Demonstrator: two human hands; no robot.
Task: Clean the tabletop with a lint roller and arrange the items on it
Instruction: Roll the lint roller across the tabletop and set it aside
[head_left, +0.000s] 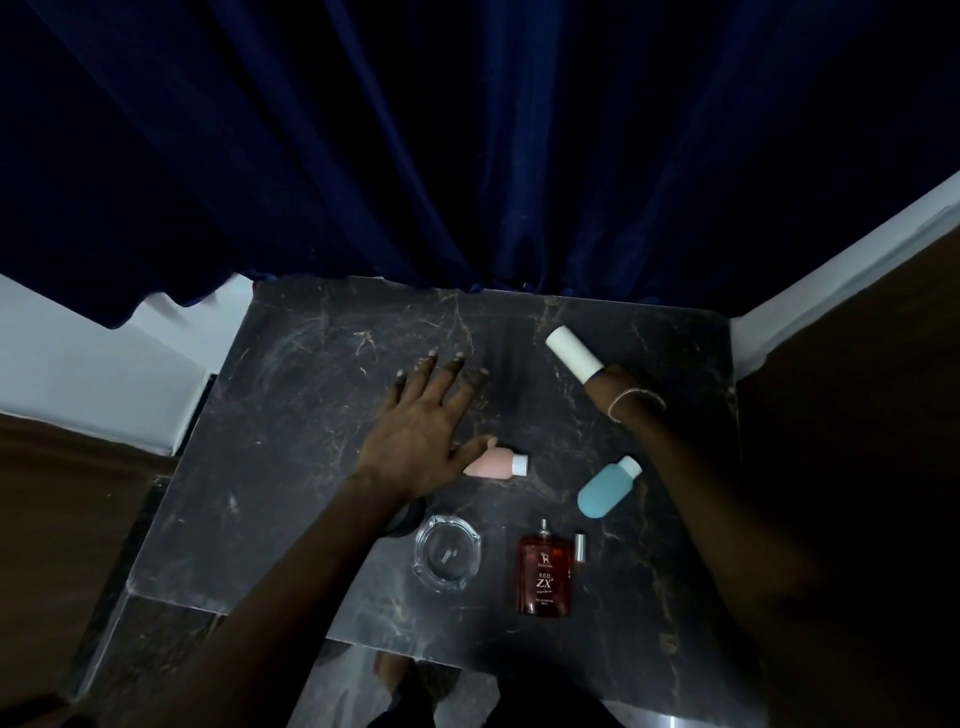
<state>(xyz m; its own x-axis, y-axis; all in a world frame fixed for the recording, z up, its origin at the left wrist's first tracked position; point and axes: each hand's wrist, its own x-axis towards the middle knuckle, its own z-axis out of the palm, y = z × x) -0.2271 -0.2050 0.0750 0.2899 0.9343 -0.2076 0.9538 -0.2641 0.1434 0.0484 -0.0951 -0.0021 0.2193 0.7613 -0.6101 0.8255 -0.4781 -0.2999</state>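
On the dark marble tabletop (291, 415), my right hand (615, 389) grips a lint roller whose white roll (573, 352) rests on the surface at the far right. My left hand (423, 431) lies flat on the table's middle, fingers spread, its thumb touching a small pink bottle (496, 462) that lies on its side. Also lying down are a blue bottle with a white cap (602, 491) near my right forearm and a red perfume bottle (544, 574) with its silver cap (580, 546) loose beside it. A clear glass ashtray (447, 553) stands near the front.
A dark blue curtain (467, 156) hangs along the table's far edge. White wall base and brown floor flank the table on both sides. A dark round object (410, 514) is partly hidden under my left forearm.
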